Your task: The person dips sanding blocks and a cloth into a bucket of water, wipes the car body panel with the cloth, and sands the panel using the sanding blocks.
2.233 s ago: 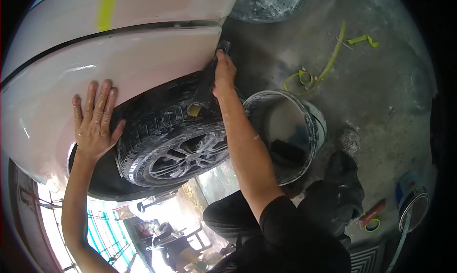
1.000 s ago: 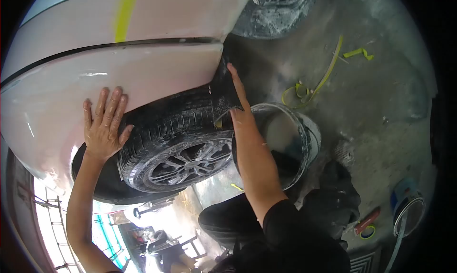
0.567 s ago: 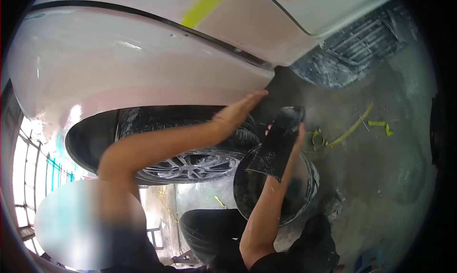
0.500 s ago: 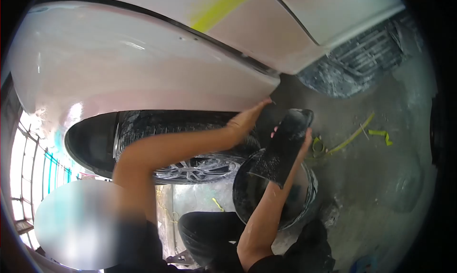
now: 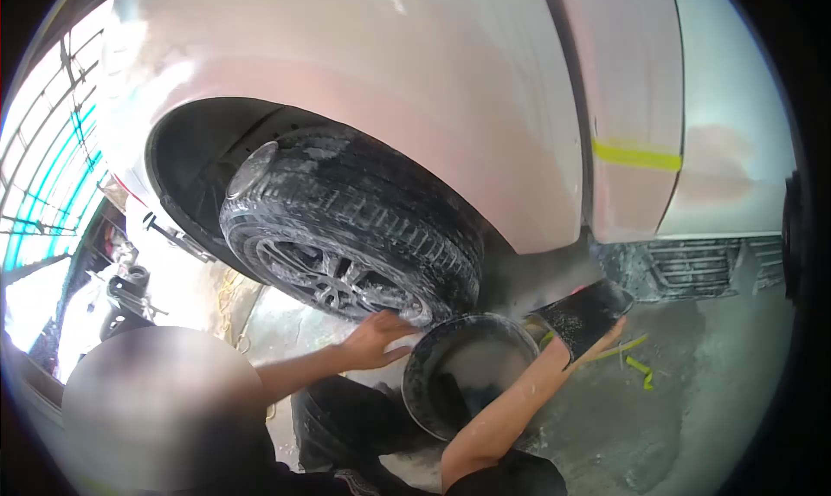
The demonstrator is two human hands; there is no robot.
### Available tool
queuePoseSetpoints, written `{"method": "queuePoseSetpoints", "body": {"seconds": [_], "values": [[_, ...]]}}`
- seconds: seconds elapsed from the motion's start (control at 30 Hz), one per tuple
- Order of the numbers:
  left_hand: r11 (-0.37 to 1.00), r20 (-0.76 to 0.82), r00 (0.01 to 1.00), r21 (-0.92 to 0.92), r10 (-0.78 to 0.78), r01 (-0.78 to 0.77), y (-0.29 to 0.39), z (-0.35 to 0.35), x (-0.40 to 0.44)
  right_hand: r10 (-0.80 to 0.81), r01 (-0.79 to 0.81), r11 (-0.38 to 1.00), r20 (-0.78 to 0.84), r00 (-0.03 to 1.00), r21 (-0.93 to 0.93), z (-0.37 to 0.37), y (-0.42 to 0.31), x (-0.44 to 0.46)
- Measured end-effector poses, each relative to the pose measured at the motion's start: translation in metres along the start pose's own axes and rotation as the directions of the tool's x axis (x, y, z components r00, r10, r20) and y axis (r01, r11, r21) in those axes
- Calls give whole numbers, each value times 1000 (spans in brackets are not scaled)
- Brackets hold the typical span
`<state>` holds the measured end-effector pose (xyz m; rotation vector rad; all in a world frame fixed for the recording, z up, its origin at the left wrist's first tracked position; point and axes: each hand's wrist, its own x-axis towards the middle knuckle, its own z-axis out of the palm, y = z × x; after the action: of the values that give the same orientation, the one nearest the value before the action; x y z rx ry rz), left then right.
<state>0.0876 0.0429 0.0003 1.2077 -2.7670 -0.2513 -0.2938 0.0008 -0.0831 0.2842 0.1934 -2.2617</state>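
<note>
The right hand (image 5: 603,341) curls around a bent black sheet (image 5: 589,315), past the bucket (image 5: 416,390), likely so it won't slip. The left hand (image 5: 377,338), thumb apart, holds nothing near the bucket, which sits by the wheel (image 5: 338,280), maybe for easy reach.

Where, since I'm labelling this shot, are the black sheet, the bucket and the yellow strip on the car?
Black sheet (image 5: 585,316): head view, middle of its visible face.
Bucket (image 5: 422,390): head view, its inner wall.
Yellow strip (image 5: 636,155): head view, middle of its length.
</note>
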Motion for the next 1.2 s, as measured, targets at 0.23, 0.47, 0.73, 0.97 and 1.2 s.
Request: {"method": "queuePoseSetpoints", "body": {"seconds": [0.23,0.47,0.73,0.97,1.2], "values": [[946,-242,942,-281,-233,161,-9,34,-83,46,-37,986,51,998,-164,-15,-5,-34],[897,-226,954,-434,-199,85,39,175,-98,258,-223,900,44,965,-375,-13,-3,-100],[847,-492,815,-532,-307,-2,74,159,-116,222,5,618,180,958,-786,18,17,-161],[506,274,853,-708,-444,492,58,169,-117,344,-78,480,106,933,-874,50,36,-188],[860,644,764,-368,-39,353,61,264,-136,345,-103,392,42,938,-914,58,-48,-168]]}}
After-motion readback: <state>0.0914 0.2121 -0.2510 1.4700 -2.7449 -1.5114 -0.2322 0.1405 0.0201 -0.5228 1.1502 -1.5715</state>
